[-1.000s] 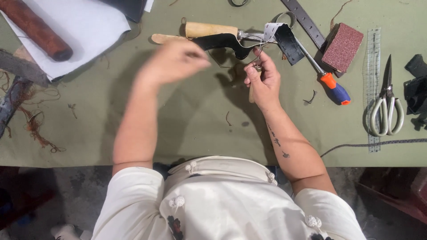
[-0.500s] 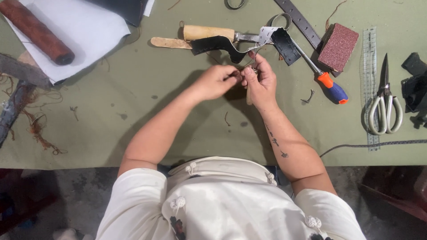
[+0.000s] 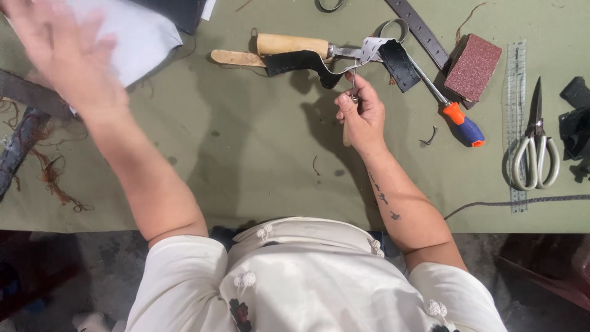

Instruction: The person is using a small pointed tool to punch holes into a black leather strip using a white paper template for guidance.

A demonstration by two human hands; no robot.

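Cluttered olive-green cloth worktable (image 3: 246, 160) above dark bare floor (image 3: 55, 276)

Olive-green cloth worktable (image 3: 246, 160), dark gritty floor (image 3: 74, 270) below.

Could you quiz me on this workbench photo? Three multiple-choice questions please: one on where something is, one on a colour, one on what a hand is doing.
1. Where do the scissors lie?
A. at the right of the table, beside the clear ruler
B. on the white sheet
C. in the left hand

2. What colour is the screwdriver handle?
A. all green
B. orange and blue
C. white

3. What is the right hand doing?
A. lying flat and empty on the table
B. pinching a thin metal tool that points up at the black strap
C. gripping the sanding block

Answers:
1 A, the scissors rest at the ruler's lower end, far right.
2 B, orange near the shaft, blue at the end.
3 B, the fingers are closed round the thin tool; the left hand is raised and blurred at far left.
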